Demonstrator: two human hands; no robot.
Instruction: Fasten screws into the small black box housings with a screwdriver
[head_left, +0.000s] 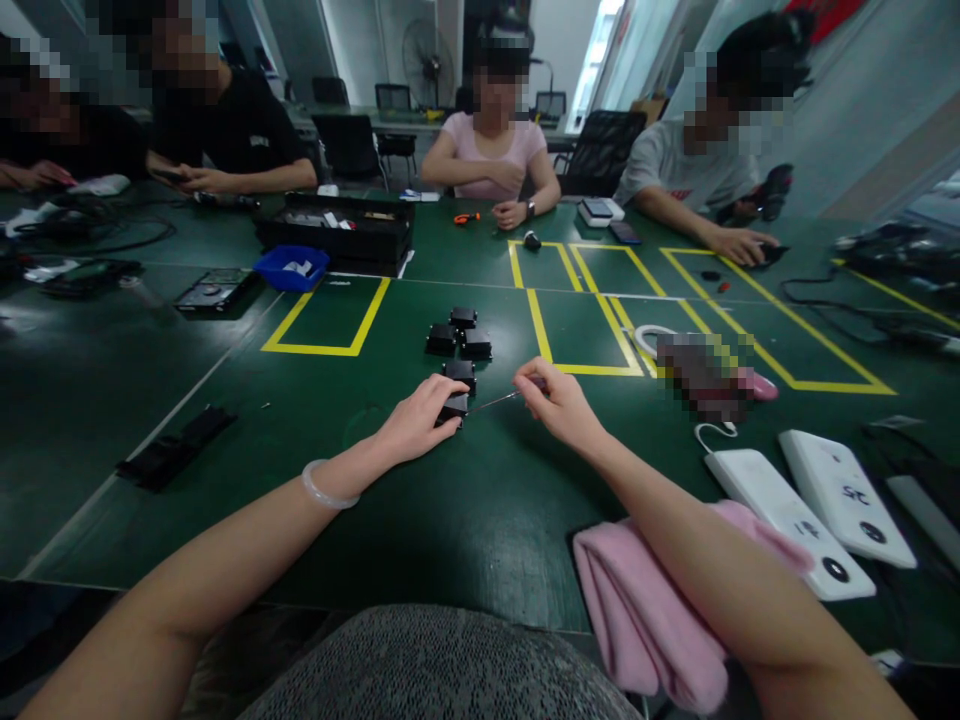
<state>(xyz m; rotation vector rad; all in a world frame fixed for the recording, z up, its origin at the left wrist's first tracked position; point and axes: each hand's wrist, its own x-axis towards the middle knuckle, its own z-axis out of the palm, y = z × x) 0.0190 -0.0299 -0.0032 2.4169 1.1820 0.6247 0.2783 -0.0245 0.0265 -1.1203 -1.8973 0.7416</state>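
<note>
My left hand (421, 418) grips a small black box-shaped part (454, 405) on the green table, thumb in front and fingers over its far side. In my right hand (553, 400) is a screwdriver (496, 402), its handle mostly covered by the curled fingers. The thin metal shaft points left, and its tip reaches the near right side of the held part; whether it touches a screw is too small to tell. Just behind stands another black block (460, 375). Several similar blocks (475, 345) form a cluster farther back.
Black pieces (176, 448) lie at left. A blue tray (292, 268) sits beside a black toolbox (337, 235). White power banks (787, 520) and a pink cloth (645, 600) are near my right arm. Yellow tape (589, 370) marks the table. Several people sit opposite.
</note>
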